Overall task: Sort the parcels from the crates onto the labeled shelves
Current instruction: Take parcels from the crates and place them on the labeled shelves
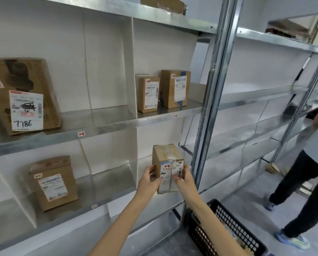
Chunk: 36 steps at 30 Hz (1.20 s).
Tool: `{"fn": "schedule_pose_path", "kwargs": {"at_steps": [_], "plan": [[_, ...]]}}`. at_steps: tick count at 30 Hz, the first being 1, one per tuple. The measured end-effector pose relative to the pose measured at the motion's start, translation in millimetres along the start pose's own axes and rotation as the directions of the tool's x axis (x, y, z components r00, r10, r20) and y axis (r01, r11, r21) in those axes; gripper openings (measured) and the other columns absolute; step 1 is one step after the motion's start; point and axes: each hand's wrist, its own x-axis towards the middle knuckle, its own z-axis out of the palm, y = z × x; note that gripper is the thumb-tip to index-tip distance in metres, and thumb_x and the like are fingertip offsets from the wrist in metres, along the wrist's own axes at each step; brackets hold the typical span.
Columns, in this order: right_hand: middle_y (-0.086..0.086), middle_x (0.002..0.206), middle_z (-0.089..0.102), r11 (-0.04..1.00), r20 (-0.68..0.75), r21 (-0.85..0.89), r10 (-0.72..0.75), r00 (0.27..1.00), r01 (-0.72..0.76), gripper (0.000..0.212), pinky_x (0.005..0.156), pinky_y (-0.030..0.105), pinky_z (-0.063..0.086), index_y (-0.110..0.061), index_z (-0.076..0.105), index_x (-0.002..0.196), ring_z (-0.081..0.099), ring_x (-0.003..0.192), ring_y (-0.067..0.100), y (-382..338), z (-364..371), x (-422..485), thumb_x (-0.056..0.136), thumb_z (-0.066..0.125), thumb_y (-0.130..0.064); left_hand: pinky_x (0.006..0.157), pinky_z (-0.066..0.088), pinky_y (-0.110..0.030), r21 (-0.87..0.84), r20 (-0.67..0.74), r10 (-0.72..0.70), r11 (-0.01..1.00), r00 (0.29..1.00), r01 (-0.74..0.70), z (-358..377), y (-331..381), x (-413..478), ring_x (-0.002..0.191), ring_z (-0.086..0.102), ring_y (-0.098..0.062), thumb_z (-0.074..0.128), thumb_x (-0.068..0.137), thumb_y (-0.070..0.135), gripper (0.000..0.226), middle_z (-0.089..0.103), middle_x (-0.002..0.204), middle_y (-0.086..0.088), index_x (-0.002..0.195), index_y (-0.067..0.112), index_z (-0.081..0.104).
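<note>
Both hands hold one small brown parcel upright at the front of the lower shelf. The left hand grips its left edge and the right hand its right edge. The thumbs press on the labelled front face and the fingers are curled round the sides. The label faces the camera, with a red handwritten "2-4" near its top. I cannot tell whether the parcel's base rests on the shelf.

Just left of the parcel stands a white divider. Further left of the parcel, on the same shelf, another labelled box stands upright. Above the parcel, on the next shelf up, two small boxes stand side by side. Far up and left of the parcel, a large box marked "7786" leans back. Below and right of the parcel, a black crate sits under the right forearm. Well to the parcel's right, another person stands by the next rack.
</note>
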Motion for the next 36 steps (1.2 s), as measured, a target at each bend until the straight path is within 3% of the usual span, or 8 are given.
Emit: {"fn": "schedule_pose_path", "kwargs": {"at_steps": [4,9,13,18,24,28,33,36], "plan": [[-0.012,0.108,0.057,0.997,0.055,-0.072,0.036,0.998,-0.032,0.033,0.067,0.007,0.046,-0.022,0.043,0.124,0.054,0.1,-0.001,11,-9,58,0.095,0.052,-0.009,0.084,0.045,-0.023,0.008,-0.01,-0.061,0.998,0.998,0.061,20,-6,50,0.104,0.053,-0.009,0.053,0.086,-0.001,0.045,0.055,0.116,0.004,0.127,0.014,0.04],[0.004,0.112,0.06,0.986,0.084,-0.052,0.164,0.983,-0.16,0.039,0.082,0.029,0.051,-0.018,0.045,0.121,0.057,0.108,0.02,28,-23,127,0.09,0.046,0.007,0.088,0.054,-0.037,0.053,-0.03,-0.108,0.993,0.994,0.11,38,-22,109,0.103,0.05,-0.007,0.063,0.087,0.011,0.043,0.052,0.11,0.01,0.121,0.018,0.038],[0.009,0.099,0.057,0.941,0.102,0.056,0.328,0.939,-0.334,0.042,0.085,0.047,0.05,-0.017,0.048,0.104,0.055,0.092,0.023,41,-21,169,0.084,0.032,0.015,0.085,0.054,-0.041,0.092,-0.116,-0.124,0.986,0.985,0.135,43,-39,140,0.094,0.051,-0.002,0.064,0.085,0.01,0.042,0.052,0.104,0.01,0.115,0.018,0.036],[0.01,0.096,0.054,0.882,0.139,0.165,0.422,0.896,-0.441,0.022,0.068,0.041,0.05,-0.008,0.045,0.11,0.052,0.09,0.022,56,1,211,0.099,0.027,-0.013,0.08,0.046,-0.022,0.07,-0.214,-0.177,0.978,0.961,0.195,39,-57,177,0.099,0.049,-0.009,0.051,0.088,-0.001,0.042,0.052,0.115,0.001,0.124,0.012,0.035],[0.011,0.104,0.06,0.844,0.29,0.149,0.461,0.839,-0.516,0.039,0.081,0.046,0.051,-0.01,0.046,0.111,0.058,0.099,0.024,83,27,267,0.099,0.037,-0.046,0.086,0.042,-0.028,0.009,-0.299,-0.273,0.957,0.915,0.289,32,-83,225,0.101,0.048,-0.013,0.05,0.091,0.004,0.039,0.049,0.112,0.004,0.126,0.012,0.035],[0.007,0.096,0.057,0.814,0.33,0.108,0.512,0.793,-0.57,0.029,0.083,0.047,0.049,-0.014,0.045,0.096,0.057,0.092,0.02,98,39,297,0.097,0.046,-0.043,0.093,0.05,-0.04,-0.095,-0.348,-0.356,0.934,0.867,0.345,32,-108,256,0.103,0.055,-0.014,0.056,0.091,0.016,0.037,0.055,0.119,-0.002,0.124,0.014,0.039],[0.006,0.091,0.054,0.797,0.361,0.055,0.546,0.756,-0.602,0.027,0.069,0.036,0.047,-0.009,0.043,0.098,0.055,0.076,0.013,122,52,326,0.098,0.047,-0.036,0.073,0.052,-0.026,-0.193,-0.386,-0.444,0.896,0.809,0.4,35,-135,284,0.091,0.058,-0.011,0.048,0.093,0.002,0.032,0.056,0.105,0.0,0.121,0.013,0.035],[0.004,0.091,0.053,0.799,0.371,-0.006,0.56,0.741,-0.601,0.026,0.075,0.038,0.046,-0.009,0.044,0.101,0.051,0.075,0.01,137,57,336,0.098,0.046,-0.034,0.079,0.052,-0.026,-0.183,-0.397,-0.49,0.871,0.776,0.456,41,-153,292,0.094,0.056,-0.012,0.045,0.094,0.002,0.034,0.056,0.111,-0.004,0.123,0.015,0.03]]}}
